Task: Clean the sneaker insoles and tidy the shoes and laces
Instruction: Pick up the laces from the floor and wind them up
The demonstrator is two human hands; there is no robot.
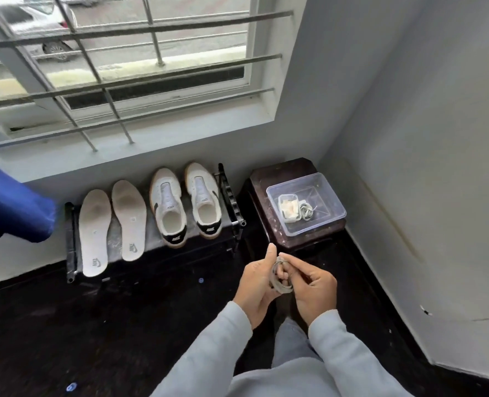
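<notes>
A dark floor [123, 325] runs into a room corner under a barred window. The hands work low over it. The left hand [254, 279] has its thumb up and its fingers curled, with a grey lace [280, 277] wound round them in a loose coil. The coil's long axis runs away from the body. The right hand [314, 287] pinches the lace at the top of the coil, its other fingers bent in.

Straight ahead of the hands, slightly to the right, a dark surface [283, 170] carries a clear box [343, 215] that holds another coiled lace [307, 212]. The right hand is nearer the box, so it probably drops the bundle in.

Ahead and to the left of the hands, both sneakers [167, 207] and both insoles [95, 233] lie side by side on a shoe rack [231, 202].
</notes>
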